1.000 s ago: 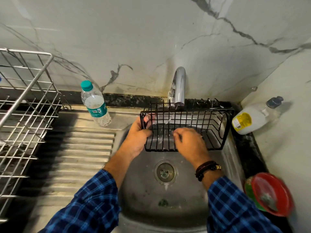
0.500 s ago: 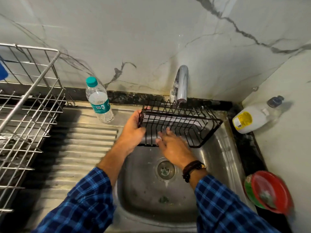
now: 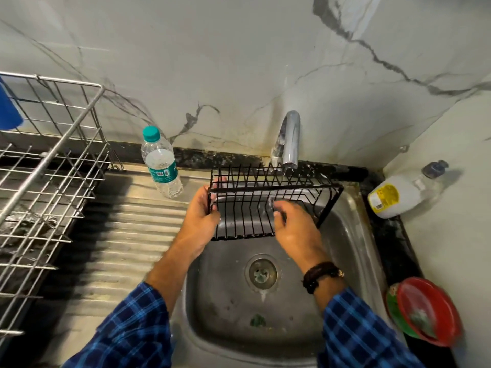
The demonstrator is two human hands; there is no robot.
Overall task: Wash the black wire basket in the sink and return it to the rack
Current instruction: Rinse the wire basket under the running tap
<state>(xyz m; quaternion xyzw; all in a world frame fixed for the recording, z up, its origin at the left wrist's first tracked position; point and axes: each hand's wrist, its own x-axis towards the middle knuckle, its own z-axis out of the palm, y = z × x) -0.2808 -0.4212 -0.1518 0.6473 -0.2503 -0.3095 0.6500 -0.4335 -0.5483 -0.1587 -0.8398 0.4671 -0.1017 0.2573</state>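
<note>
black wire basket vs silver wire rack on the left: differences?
Colour: the black wire basket is dark-coated; the silver wire rack is bare metal. Size: the basket is smaller than the rack. State: the basket is held over the steel sink, left hand gripping its end; the rack stands untouched at left. Both are open wire grids.

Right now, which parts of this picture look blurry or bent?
Head view: the right hand is motion-smeared at the black wire basket, the red round plate at the edge is blurred, the silver wire rack bows from the wide lens, and the chrome tap glints.
</note>
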